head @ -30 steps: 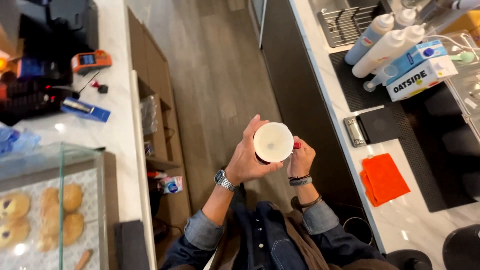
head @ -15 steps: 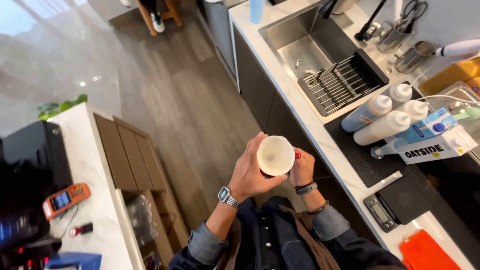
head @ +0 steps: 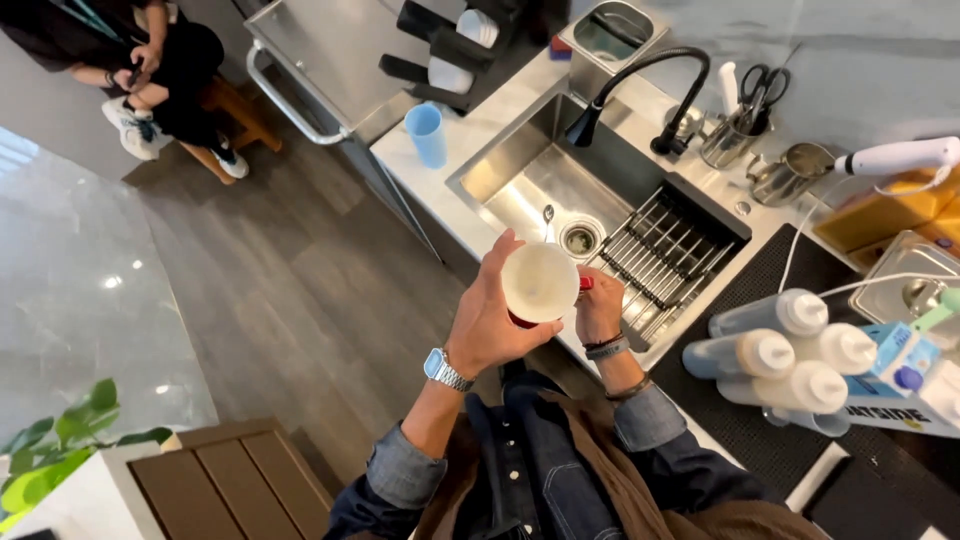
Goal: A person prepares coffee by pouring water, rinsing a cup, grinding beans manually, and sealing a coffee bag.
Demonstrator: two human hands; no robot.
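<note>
**Red cup with a white lid, held over the sink edge**

The red round cup with a white lid [head: 540, 285] sits mid-frame, grasped around its side by the left hand [head: 490, 325]. The right hand [head: 598, 308] touches its far side, fingers curled. The steel sink [head: 530, 195] lies just above.

Café counter: sink [head: 530, 195], syrup bottles [head: 790, 350]

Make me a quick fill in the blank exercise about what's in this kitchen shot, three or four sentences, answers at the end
1. The left hand holds a cup with a ____ lid.
2. The left wrist wears a ____.
3. A light blue tumbler stands on the counter left of the steel ____.
4. The black faucet arches over the sink, while the right hand touches the cup's ____ side.

Missing words: white; watch; sink; red
</note>
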